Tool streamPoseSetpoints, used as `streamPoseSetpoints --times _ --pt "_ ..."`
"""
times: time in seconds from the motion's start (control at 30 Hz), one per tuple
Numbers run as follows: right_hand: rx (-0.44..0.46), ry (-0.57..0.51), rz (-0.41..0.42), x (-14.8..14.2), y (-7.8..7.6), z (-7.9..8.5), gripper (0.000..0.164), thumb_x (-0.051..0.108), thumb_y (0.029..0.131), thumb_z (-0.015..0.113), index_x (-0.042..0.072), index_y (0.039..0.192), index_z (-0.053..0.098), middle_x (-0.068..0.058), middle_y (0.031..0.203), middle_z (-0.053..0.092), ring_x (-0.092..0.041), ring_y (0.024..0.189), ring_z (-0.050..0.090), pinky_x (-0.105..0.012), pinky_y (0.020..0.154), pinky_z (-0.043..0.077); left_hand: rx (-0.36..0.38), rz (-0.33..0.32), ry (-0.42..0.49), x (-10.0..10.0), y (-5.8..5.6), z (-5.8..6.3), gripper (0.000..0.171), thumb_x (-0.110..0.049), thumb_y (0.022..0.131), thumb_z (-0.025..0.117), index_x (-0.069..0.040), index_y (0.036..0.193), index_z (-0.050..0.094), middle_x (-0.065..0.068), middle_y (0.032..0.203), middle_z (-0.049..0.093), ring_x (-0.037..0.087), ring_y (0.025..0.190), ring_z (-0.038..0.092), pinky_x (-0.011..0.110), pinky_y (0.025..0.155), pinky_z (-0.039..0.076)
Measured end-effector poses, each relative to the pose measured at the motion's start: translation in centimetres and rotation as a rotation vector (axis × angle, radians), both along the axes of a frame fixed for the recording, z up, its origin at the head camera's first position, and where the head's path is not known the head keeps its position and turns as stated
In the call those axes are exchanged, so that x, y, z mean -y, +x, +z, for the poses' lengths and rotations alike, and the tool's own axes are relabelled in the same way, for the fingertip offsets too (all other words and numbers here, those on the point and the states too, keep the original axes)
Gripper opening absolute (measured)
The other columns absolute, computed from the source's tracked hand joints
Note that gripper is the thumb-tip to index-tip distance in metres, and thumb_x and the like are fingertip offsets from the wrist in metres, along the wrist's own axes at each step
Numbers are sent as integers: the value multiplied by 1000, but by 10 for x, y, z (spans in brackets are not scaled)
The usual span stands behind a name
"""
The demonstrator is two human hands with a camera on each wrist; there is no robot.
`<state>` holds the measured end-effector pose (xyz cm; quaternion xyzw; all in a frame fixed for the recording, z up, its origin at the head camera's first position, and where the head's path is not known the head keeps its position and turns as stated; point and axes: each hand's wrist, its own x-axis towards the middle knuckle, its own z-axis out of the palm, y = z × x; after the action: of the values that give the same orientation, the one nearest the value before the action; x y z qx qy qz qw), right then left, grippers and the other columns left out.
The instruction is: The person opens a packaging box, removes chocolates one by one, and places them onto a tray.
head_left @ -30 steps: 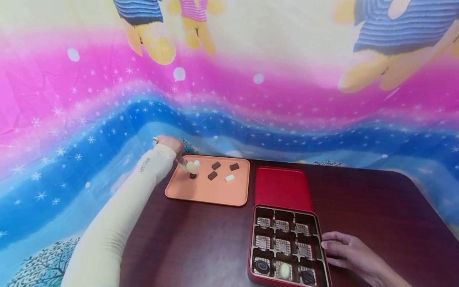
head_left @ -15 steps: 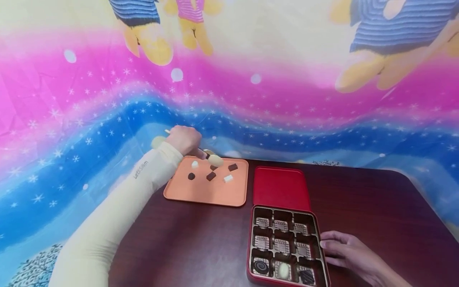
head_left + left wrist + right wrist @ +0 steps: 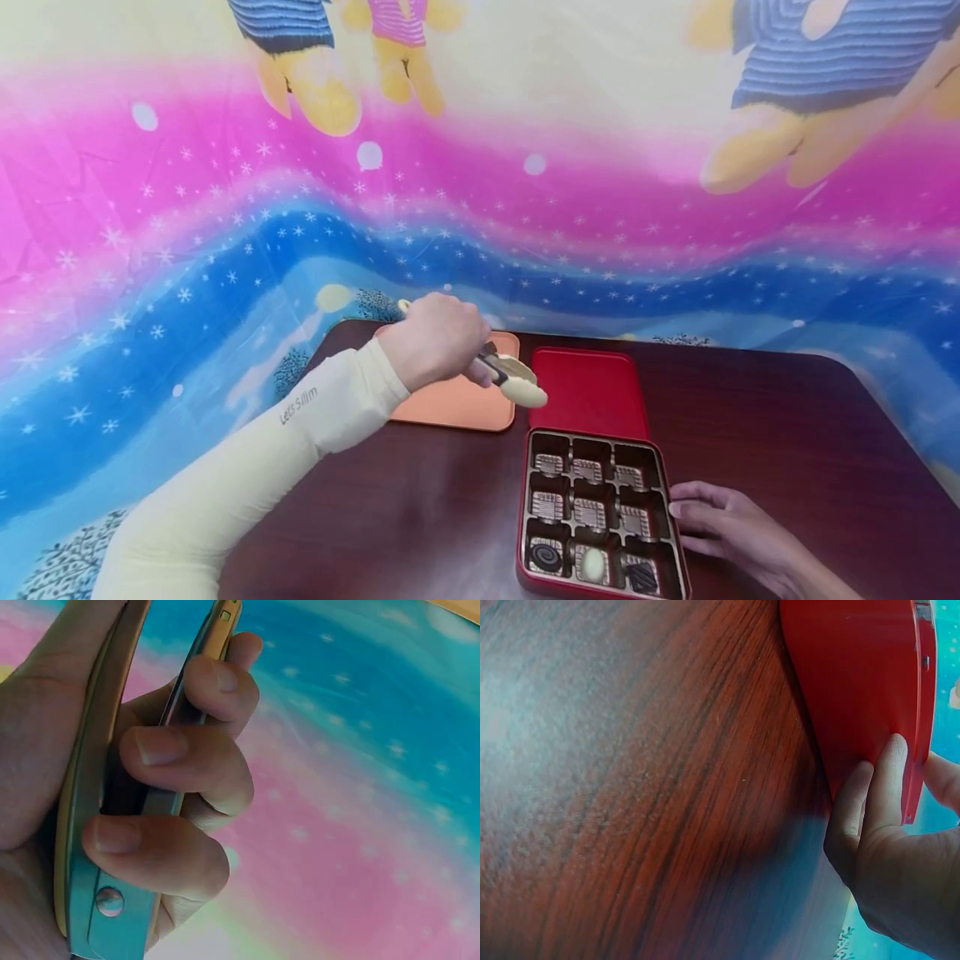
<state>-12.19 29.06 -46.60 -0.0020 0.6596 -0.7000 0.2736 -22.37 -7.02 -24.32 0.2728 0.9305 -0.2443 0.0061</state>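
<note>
My left hand (image 3: 442, 337) grips a pair of tongs with metal arms and cream tips (image 3: 523, 390), the tips over the left edge of the red lid. In the left wrist view, fingers wrap round one metal arm of the tongs (image 3: 97, 750). I cannot tell whether the tips hold anything. My right hand (image 3: 731, 521) touches the right side of a red box (image 3: 855, 682), straight fingers along its wall and thumb at the rim. The box's front row holds a dark spiral chocolate (image 3: 546, 557), a cream oval one (image 3: 592, 565) and a dark ridged one (image 3: 642, 575).
Behind the box lies its red lid (image 3: 588, 392). An orange tray (image 3: 450, 408) sits at the back left, and my left hand and arm hide its chocolates. The dark wooden table (image 3: 750, 417) ends at a patterned cloth backdrop (image 3: 600, 208).
My left hand has carried the tongs from the left of the tray, over its chocolates, rightward and nearer to the red lid. The right hand and the box stay where they were.
</note>
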Motion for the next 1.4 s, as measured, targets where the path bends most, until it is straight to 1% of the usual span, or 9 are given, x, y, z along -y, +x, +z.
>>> streamPoseSetpoints --times 0.07,0.17,0.3,0.43,0.7,0.83,1.0,1.23,1.4 --pt "2 -4 -2 0 0 0 31 11 91 53 -5 116 44 -12 110 57 -26 102 56 -42 86 45 -35 -46 -13 -5 11 -2 53 -73 65 56 -20 66 52 -5 63 47 12 53 47 32 44 43" --pt "4 -8 -4 0 0 0 31 12 91 53 -5 116 44 -12 110 57 -26 102 56 -42 86 45 -89 -124 -11 -11 26 -6 53 -73 65 58 -21 62 52 -5 59 46 12 51 47 32 41 43" --pt "3 -11 -3 0 0 0 31 11 91 53 -5 116 44 -11 110 57 -27 102 56 -42 86 45 -119 -194 9 -18 43 -11 50 -70 64 62 -21 58 51 -6 53 46 12 47 46 30 38 40" --pt "1 -14 0 -1 0 0 30 11 91 52 -4 116 44 -11 109 57 -27 102 56 -42 86 45 -105 -213 -5 -24 57 -17 48 -70 63 63 -23 61 51 -8 53 45 11 44 43 29 36 37" --pt "-1 -15 4 -1 0 -1 30 11 91 52 -4 116 44 -11 109 57 -26 102 56 -42 86 45 -105 -237 -102 -34 82 -29 50 -73 63 61 -25 59 48 -10 50 42 9 41 35 26 34 30" --pt "0 -19 6 -1 0 -1 29 11 91 52 -4 115 45 -11 109 58 -27 102 56 -42 86 45 -124 -281 -139 -36 89 -34 49 -73 62 61 -26 58 47 -9 47 38 8 43 31 26 35 24" --pt "0 -18 6 -1 0 0 29 11 91 52 -4 115 45 -11 109 58 -26 102 56 -42 86 45 -138 -329 -128 -36 94 -40 47 -71 58 65 -28 55 46 -10 45 40 8 43 38 26 36 29" --pt "-6 -20 6 -1 1 0 30 10 91 52 -5 116 44 -12 110 57 -27 102 56 -42 87 44 -108 -316 -162 -37 96 -44 47 -72 58 64 -29 53 46 -11 46 39 6 44 37 25 36 30" --pt "-5 -23 7 -1 1 0 29 10 91 52 -4 116 44 -11 110 57 -26 103 56 -42 87 44 -129 -321 -188 -38 100 -52 42 -66 60 67 -30 52 47 -11 45 41 5 44 37 25 36 31"
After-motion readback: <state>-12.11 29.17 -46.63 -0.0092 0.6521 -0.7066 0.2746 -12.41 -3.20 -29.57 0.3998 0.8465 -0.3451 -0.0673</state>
